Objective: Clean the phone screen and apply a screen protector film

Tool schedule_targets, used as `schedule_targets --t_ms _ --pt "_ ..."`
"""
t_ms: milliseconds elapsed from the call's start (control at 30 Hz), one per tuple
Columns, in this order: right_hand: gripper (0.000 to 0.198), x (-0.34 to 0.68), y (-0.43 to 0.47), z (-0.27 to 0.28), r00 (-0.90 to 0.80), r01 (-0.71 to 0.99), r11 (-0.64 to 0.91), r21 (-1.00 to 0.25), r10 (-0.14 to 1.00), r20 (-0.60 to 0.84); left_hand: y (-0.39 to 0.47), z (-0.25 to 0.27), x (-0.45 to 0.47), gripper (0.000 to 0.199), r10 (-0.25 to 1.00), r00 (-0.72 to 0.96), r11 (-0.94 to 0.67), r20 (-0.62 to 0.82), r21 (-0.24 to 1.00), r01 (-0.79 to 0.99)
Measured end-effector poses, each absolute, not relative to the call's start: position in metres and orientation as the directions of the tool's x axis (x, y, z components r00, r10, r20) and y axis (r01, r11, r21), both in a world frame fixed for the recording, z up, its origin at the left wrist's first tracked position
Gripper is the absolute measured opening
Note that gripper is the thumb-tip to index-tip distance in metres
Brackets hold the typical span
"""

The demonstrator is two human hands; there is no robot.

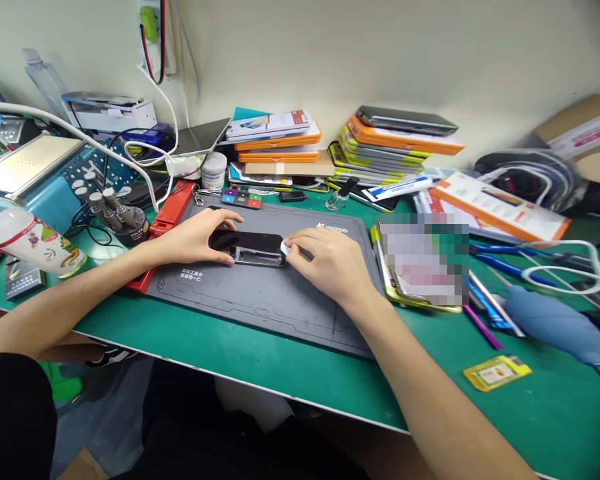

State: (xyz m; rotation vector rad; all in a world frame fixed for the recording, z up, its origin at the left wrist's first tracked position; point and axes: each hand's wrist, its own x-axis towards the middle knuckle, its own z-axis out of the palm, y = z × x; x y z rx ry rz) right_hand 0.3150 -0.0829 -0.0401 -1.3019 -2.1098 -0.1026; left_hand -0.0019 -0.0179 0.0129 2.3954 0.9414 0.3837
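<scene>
A black smartphone (247,243) lies flat on a grey repair mat (260,300). Along its near side, a strip of its inside seems to show beside the dark glass. My left hand (193,237) grips the phone's left end, thumb at the near edge and fingers round the far edge. At the right end, my right hand (325,257) is closed in a pinch on a small white piece (285,247), its kind too small to make out. This piece touches or nearly touches the phone's corner. The right hand's other fingers are partly hidden.
A red tool strip (173,210) borders the mat's left side. Screwdrivers (115,210) stand in a holder beside a bottle (35,237). Behind are stacked orange boxes (277,145) and a white jar (213,171). A blue air blower (553,323) lies right.
</scene>
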Motion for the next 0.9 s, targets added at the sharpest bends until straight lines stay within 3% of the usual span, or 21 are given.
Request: schedule_targets --t_ms 367,700,900 --pt "0.029 0.306 -0.087 -0.043 -0.24 0.819 0.474 -0.324 0.795 0.557 -0.018 0.007 -0.004 0.082 0.685 0.723 -0.627 0.083 0.573 0.528" --pt "0.046 0.294 -0.078 -0.047 -0.394 0.773 0.576 -0.265 0.764 0.512 -0.023 0.007 -0.001 0.083 0.681 0.731 -0.613 0.041 0.577 0.539" --pt "0.042 0.3 -0.07 -0.042 -0.497 0.76 0.639 -0.122 0.691 0.525 -0.022 0.005 0.001 0.079 0.684 0.727 -0.623 0.056 0.564 0.543"
